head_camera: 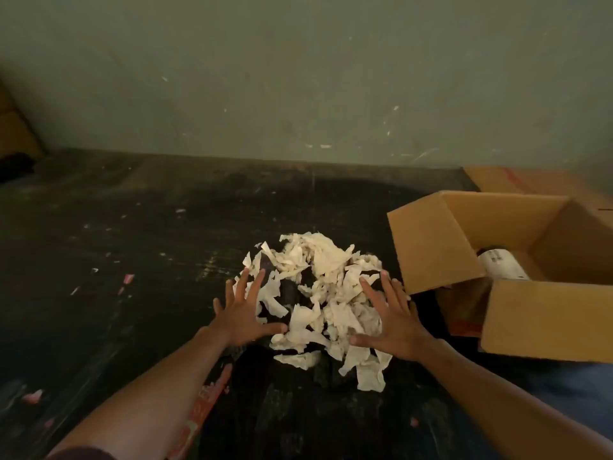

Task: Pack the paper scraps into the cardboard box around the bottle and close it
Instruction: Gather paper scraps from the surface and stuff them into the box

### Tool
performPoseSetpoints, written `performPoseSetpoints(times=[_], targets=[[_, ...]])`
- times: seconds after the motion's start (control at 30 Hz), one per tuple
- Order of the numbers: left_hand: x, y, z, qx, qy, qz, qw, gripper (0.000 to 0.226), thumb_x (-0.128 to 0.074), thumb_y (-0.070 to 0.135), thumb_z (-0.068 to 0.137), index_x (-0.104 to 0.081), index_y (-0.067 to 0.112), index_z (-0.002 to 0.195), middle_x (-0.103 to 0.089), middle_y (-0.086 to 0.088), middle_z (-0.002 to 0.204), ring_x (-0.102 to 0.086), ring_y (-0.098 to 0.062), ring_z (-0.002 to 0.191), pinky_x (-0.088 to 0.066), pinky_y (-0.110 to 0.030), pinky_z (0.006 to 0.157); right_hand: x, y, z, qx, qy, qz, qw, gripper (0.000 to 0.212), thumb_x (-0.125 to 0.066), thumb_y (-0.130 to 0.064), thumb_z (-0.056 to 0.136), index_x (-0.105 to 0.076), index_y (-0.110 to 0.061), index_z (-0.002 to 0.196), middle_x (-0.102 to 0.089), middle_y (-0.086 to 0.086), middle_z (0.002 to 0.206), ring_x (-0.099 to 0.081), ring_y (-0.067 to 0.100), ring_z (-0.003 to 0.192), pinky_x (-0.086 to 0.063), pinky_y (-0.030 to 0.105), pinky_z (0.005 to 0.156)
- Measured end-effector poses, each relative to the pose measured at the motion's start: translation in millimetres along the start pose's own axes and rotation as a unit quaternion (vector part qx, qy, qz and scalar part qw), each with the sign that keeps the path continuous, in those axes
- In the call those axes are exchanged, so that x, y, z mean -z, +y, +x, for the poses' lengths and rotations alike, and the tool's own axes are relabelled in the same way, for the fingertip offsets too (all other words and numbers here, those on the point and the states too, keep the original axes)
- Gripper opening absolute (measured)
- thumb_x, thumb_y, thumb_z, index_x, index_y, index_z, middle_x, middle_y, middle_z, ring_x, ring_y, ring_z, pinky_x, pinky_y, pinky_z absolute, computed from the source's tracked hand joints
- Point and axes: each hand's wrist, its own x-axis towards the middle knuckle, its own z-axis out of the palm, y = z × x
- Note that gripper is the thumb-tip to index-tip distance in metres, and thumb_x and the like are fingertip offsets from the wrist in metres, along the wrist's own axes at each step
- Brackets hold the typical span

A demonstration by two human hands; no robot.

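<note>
A loose heap of cream paper scraps (326,293) lies on the dark floor in the middle of the view. My left hand (243,310) is spread flat at the heap's left edge, fingers apart, holding nothing. My right hand (393,318) is spread the same way on the heap's right side, resting on some scraps. To the right stands an open cardboard box (431,247) with its flaps up. A bottle (501,263) with a white label lies inside it, partly hidden by the box wall.
The dark floor (132,244) is scuffed and dotted with small paper bits and red fragments. A grey-green wall (298,78) rises behind. More cardboard (517,179) lies behind the box. A brown object (15,134) sits at the far left.
</note>
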Motion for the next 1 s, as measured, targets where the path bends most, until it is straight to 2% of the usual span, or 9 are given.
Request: performPoseSetpoints(times=[0.23, 0.4, 0.53, 0.63, 0.73, 0.8, 0.9, 0.93, 1.0], targets=[[-24.8, -49.0, -31.9, -0.085, -0.024, 0.112, 0.99, 0.144, -0.062, 0.093, 0.043, 0.039, 0.05, 0.138, 0.054, 0.005, 0.145, 0.044, -0.037, 0.135, 0.013, -0.069, 0.109, -45.4, -52.0, -8.2, 0.03, -0.023, -0.068, 0.997, 0.133, -0.05, -0.1, 0.041, 0.035, -0.058, 0.135, 0.055, -0.007, 0.143, 0.046, 0.032, 0.135, -0.002, 0.08, 0.102], [-66.4, -65.7, -58.5, -0.154, -0.087, 0.211, 0.961, 0.132, -0.061, 0.085, 0.059, 0.039, 0.05, 0.137, 0.039, -0.002, 0.157, 0.031, -0.043, 0.141, 0.005, -0.073, 0.111, -107.9, -66.1, -41.9, 0.05, -0.093, -0.089, 0.99, 0.125, -0.057, -0.094, 0.05, 0.025, -0.062, 0.139, 0.047, -0.011, 0.149, 0.044, 0.031, 0.137, -0.015, 0.082, 0.099], [-85.9, -82.1, -84.0, -0.144, -0.071, 0.195, 0.968, 0.118, -0.041, 0.09, 0.054, 0.018, 0.046, 0.146, 0.006, -0.006, 0.163, 0.0, -0.043, 0.148, -0.009, -0.065, 0.115, -139.8, -72.9, -73.4, 0.06, -0.053, -0.083, 0.993, 0.103, -0.053, -0.085, 0.067, 0.006, -0.058, 0.148, 0.012, -0.004, 0.162, 0.022, 0.03, 0.147, -0.026, 0.074, 0.102], [-91.1, -91.8, -93.3, -0.137, -0.015, 0.177, 0.975, 0.103, -0.045, 0.082, 0.065, -0.007, 0.035, 0.149, -0.028, -0.014, 0.157, -0.025, -0.043, 0.14, -0.024, -0.059, 0.111, -146.1, -82.5, -76.1, 0.053, -0.035, -0.093, 0.994, 0.091, -0.049, -0.084, 0.069, -0.015, -0.052, 0.147, -0.009, -0.001, 0.155, 0.001, 0.03, 0.145, -0.034, 0.068, 0.098], [-109.9, -98.7, -98.9, -0.131, 0.036, 0.155, 0.979, 0.085, -0.048, 0.063, 0.068, -0.037, 0.021, 0.14, -0.057, -0.019, 0.133, -0.051, -0.045, 0.119, -0.045, -0.055, 0.097, -160.7, -84.1, -75.0, 0.075, -0.006, -0.124, 0.989, 0.088, -0.073, -0.071, 0.059, -0.037, -0.041, 0.133, -0.027, 0.003, 0.141, -0.022, 0.031, 0.133, -0.05, 0.057, 0.078], [-123.5, -103.6, -99.3, -0.128, 0.046, 0.142, 0.98, 0.079, -0.065, 0.046, 0.061, -0.043, 0.017, 0.132, -0.064, -0.018, 0.117, -0.06, -0.044, 0.103, -0.052, -0.051, 0.086, -178.3, -80.2, -73.0, 0.086, 0.016, -0.125, 0.988, 0.088, -0.083, -0.063, 0.05, -0.046, -0.035, 0.125, -0.037, 0.005, 0.13, -0.036, 0.032, 0.119, -0.054, 0.048, 0.063], [-147.9, -110.5, -96.3, -0.093, 0.0, 0.126, 0.988, 0.076, -0.084, 0.019, 0.052, -0.059, 0.013, 0.123, -0.067, -0.014, 0.106, -0.064, -0.041, 0.089, -0.057, -0.045, 0.073, -210.2, -72.1, -62.7, 0.09, 0.026, -0.068, 0.993, 0.07, -0.085, -0.055, 0.057, -0.055, -0.029, 0.114, -0.047, 0.009, 0.116, -0.052, 0.034, 0.099, -0.053, 0.041, 0.051], [-156.1, -111.8, -94.4, -0.074, -0.022, 0.117, 0.99, 0.074, -0.084, 0.015, 0.055, -0.06, 0.013, 0.125, -0.066, -0.013, 0.108, -0.065, -0.039, 0.09, -0.056, -0.044, 0.072, -221.9, -67.6, -56.6, 0.089, 0.007, -0.05, 0.995, 0.066, -0.088, -0.045, 0.058, -0.057, -0.027, 0.114, -0.05, 0.011, 0.117, -0.056, 0.036, 0.099, -0.055, 0.041, 0.054], [-171.2, -113.1, -87.0, -0.044, -0.058, 0.093, 0.993, 0.073, -0.076, 0.012, 0.069, -0.052, 0.016, 0.138, -0.061, -0.011, 0.121, -0.063, -0.036, 0.1, -0.055, -0.044, 0.077, -240.6, -57.4, -42.7, 0.076, -0.061, -0.001, 0.995, 0.067, -0.091, -0.024, 0.058, -0.062, -0.021, 0.119, -0.055, 0.016, 0.126, -0.06, 0.039, 0.107, -0.058, 0.044, 0.071]])
